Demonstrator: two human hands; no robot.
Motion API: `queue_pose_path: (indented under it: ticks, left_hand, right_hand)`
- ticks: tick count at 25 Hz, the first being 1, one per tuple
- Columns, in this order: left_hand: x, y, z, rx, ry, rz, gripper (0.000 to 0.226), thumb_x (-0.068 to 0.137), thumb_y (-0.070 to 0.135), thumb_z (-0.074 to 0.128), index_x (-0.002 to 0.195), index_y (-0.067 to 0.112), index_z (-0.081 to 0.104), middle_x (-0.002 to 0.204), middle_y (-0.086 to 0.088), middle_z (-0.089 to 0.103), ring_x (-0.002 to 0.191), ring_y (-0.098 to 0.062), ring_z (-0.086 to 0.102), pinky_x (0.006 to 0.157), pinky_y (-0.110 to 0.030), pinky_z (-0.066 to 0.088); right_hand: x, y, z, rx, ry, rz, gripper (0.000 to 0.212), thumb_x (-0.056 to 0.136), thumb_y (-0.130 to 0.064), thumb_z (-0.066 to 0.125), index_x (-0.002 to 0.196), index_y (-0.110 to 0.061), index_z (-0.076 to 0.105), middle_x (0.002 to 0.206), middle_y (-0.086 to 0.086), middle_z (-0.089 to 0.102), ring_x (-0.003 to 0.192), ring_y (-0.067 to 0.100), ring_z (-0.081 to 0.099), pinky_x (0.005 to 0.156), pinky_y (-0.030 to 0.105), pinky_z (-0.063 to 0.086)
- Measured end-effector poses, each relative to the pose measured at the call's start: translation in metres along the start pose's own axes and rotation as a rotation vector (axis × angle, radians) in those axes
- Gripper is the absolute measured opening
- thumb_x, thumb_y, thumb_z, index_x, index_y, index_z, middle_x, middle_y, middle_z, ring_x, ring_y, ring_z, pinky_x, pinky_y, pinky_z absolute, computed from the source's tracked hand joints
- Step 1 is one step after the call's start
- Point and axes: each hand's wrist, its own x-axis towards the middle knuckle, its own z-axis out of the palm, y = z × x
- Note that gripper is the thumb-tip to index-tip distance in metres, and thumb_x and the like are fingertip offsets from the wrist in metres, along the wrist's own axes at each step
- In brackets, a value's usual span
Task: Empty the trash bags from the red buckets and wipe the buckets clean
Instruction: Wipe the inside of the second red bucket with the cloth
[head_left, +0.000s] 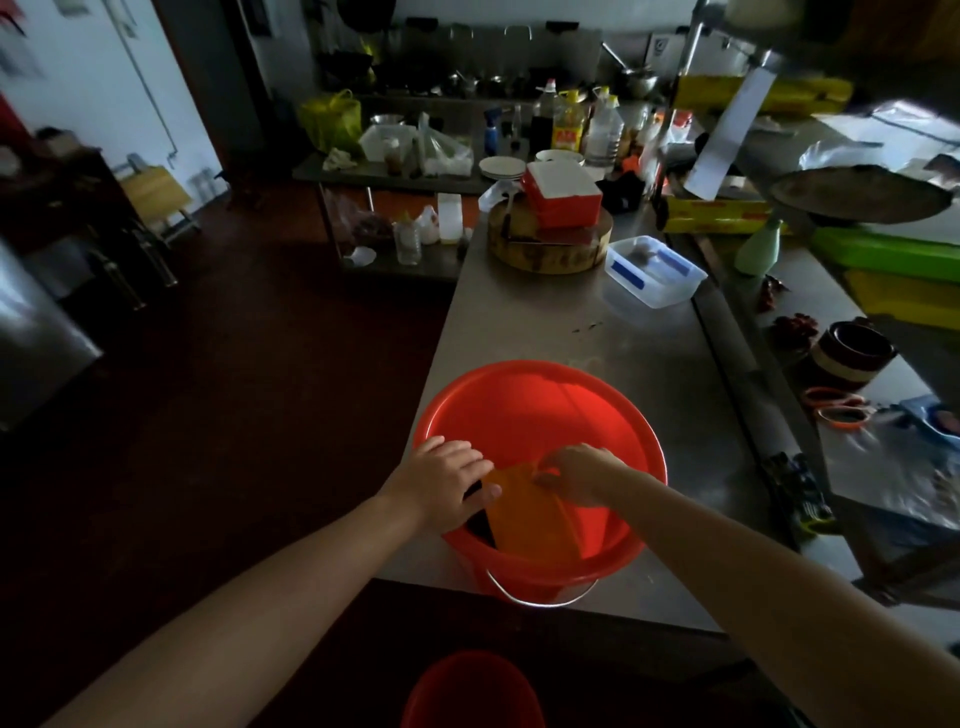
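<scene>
Steel counter (571, 332), red bucket (519, 410), hands (447, 478) (576, 475) inside rim holding orange cloth (524, 514)

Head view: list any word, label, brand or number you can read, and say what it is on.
No text here can be read.
Yellow oil bottle: red label, print too blurred to read.
Long yellow box: markings too blurred to read.
Red bucket and the orange sheet held by the left hand and right hand: no print shows.
</scene>
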Motion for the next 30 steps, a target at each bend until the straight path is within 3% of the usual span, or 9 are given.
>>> queue_pose_path:
  ticks: [4, 6, 9, 14, 17, 20, 23, 26, 30]
  left_hand:
    - [0.009, -0.006, -0.002, 0.03, -0.015, -0.108, 0.071, 0.099, 0.066, 0.009, 0.155, 0.029, 0.029, 0.164, 0.0, 0.024, 0.153, -0.017, 0.009, 0.125, -0.045, 0.006]
    - [0.016, -0.009, 0.001, 0.034, -0.024, -0.153, 0.068, 0.1, 0.065, 0.01, 0.157, 0.031, 0.024, 0.166, -0.001, 0.016, 0.154, -0.017, 0.0, 0.125, -0.046, 0.0]
    - [0.027, -0.017, 0.005, 0.028, 0.0, -0.185, 0.066, 0.1, 0.064, 0.012, 0.157, 0.032, 0.021, 0.167, -0.002, 0.01, 0.154, -0.018, -0.006, 0.124, -0.048, -0.002]
    - [0.067, -0.046, 0.013, -0.037, -0.01, -0.172, 0.062, 0.102, 0.058, 0.018, 0.158, 0.032, 0.015, 0.168, -0.007, -0.005, 0.153, -0.021, -0.015, 0.124, -0.047, -0.003]
    - [0.089, -0.061, 0.02, -0.066, -0.006, -0.155, 0.061, 0.105, 0.051, 0.016, 0.16, 0.026, 0.007, 0.166, -0.01, -0.016, 0.152, -0.023, -0.018, 0.125, -0.048, 0.004]
    - [0.086, -0.068, 0.026, -0.14, 0.038, -0.143, 0.061, 0.104, 0.043, 0.012, 0.16, 0.019, 0.003, 0.165, -0.009, -0.016, 0.152, -0.022, -0.018, 0.126, -0.045, 0.006]
    - [0.083, -0.078, 0.032, -0.176, 0.074, -0.137, 0.062, 0.101, 0.04, 0.014, 0.158, 0.016, 0.006, 0.166, -0.008, -0.01, 0.153, -0.021, -0.013, 0.125, -0.045, 0.011]
    - [0.087, -0.075, 0.037, -0.149, 0.084, -0.132, 0.062, 0.101, 0.04, 0.019, 0.158, 0.015, 0.012, 0.167, -0.009, -0.002, 0.154, -0.021, -0.006, 0.125, -0.046, 0.013]
    - [0.09, -0.07, 0.037, -0.077, 0.05, -0.141, 0.063, 0.103, 0.043, 0.017, 0.158, 0.013, 0.013, 0.167, -0.009, -0.003, 0.154, -0.022, -0.005, 0.124, -0.045, 0.01]
  right_hand:
    - [0.02, 0.005, 0.014, 0.022, -0.094, 0.032, 0.043, 0.102, -0.053, 0.042, 0.134, -0.028, 0.059, 0.127, 0.001, 0.065, 0.107, 0.022, 0.064, 0.091, 0.04, 0.055]
    - [0.034, 0.006, 0.027, 0.016, -0.143, 0.032, 0.049, 0.101, -0.053, 0.044, 0.14, -0.026, 0.054, 0.137, 0.005, 0.06, 0.118, 0.026, 0.06, 0.101, 0.044, 0.05]
    - [0.054, 0.001, 0.046, 0.034, -0.204, 0.037, 0.059, 0.102, -0.051, 0.045, 0.155, -0.026, 0.036, 0.158, 0.006, 0.039, 0.14, 0.03, 0.043, 0.116, 0.044, 0.035]
    - [0.088, -0.012, 0.07, 0.008, -0.29, 0.076, 0.07, 0.1, -0.057, 0.047, 0.16, -0.031, 0.021, 0.169, 0.004, 0.009, 0.151, 0.032, 0.025, 0.119, 0.048, 0.03]
    - [0.101, -0.029, 0.078, -0.052, -0.286, 0.095, 0.075, 0.1, -0.059, 0.046, 0.162, -0.029, 0.016, 0.17, 0.004, 0.0, 0.156, 0.03, 0.005, 0.124, 0.048, 0.014]
    - [0.118, -0.043, 0.097, -0.212, -0.214, 0.118, 0.075, 0.098, -0.065, 0.041, 0.161, -0.035, 0.014, 0.17, 0.005, 0.005, 0.155, 0.034, 0.003, 0.122, 0.056, 0.004]
    - [0.125, -0.053, 0.108, -0.355, -0.037, 0.052, 0.057, 0.096, -0.057, 0.038, 0.149, -0.035, 0.036, 0.15, 0.004, 0.039, 0.138, 0.039, 0.031, 0.109, 0.06, 0.022]
    - [0.135, -0.05, 0.121, -0.321, 0.164, 0.037, 0.046, 0.095, -0.049, 0.039, 0.134, -0.026, 0.049, 0.127, 0.008, 0.051, 0.121, 0.04, 0.043, 0.102, 0.06, 0.029]
    - [0.159, -0.031, 0.16, -0.261, -0.011, 0.076, 0.061, 0.095, -0.051, 0.047, 0.15, -0.027, 0.035, 0.147, 0.01, 0.04, 0.14, 0.041, 0.031, 0.11, 0.062, 0.02]
